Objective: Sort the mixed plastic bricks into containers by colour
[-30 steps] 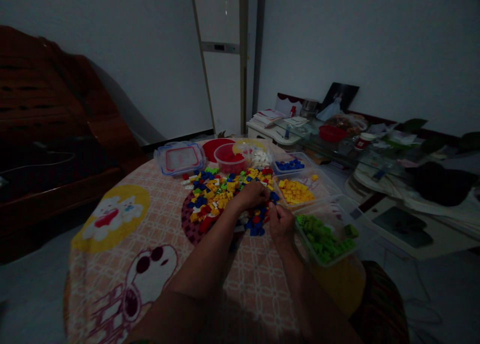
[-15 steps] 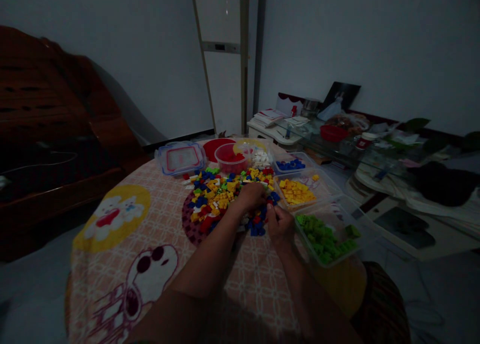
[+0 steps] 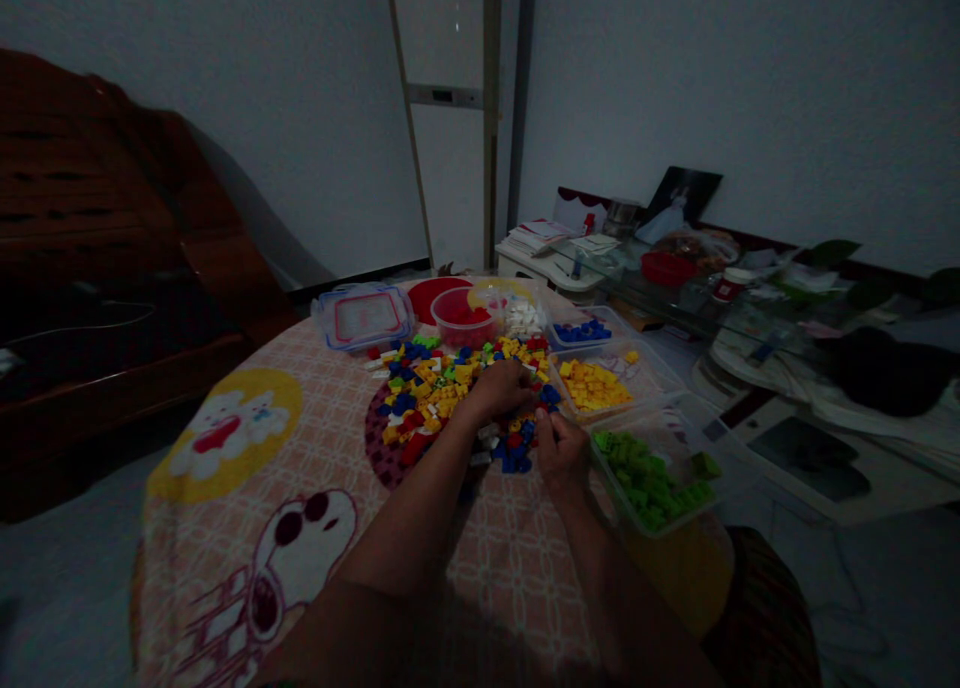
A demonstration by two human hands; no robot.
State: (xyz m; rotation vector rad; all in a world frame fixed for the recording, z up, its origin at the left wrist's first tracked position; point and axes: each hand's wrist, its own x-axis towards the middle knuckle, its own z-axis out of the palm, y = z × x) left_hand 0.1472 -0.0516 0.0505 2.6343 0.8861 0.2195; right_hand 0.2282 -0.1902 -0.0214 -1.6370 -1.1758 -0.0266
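A heap of mixed toy building bricks [image 3: 442, 388], yellow, blue, red, green and white, lies on the round table. Over the right part of this heap is my left hand [image 3: 501, 388], its fingers bent downward and slightly apart among the bricks. Close to its right, my right hand [image 3: 562, 453] is closed, thumb against fingers, at the heap's edge. Whatever it pinches is too dark and small to make out. Right beside that hand stands a clear box of green bricks [image 3: 649, 478]. Farther back is a box of yellow bricks [image 3: 596, 383].
Blue bricks [image 3: 581, 330] sit in another clear box behind the yellow ones. A round tub [image 3: 465, 323] holding red bricks and a blue-rimmed lid [image 3: 365, 318] are at the back. White bricks [image 3: 523, 316] lie near the tub. A cluttered glass-topped cabinet [image 3: 637, 278] runs along the right wall.
My left hand has shifted slightly left over the heap, and its fingers look more spread. My right hand stays almost in place. The boxes have not moved.
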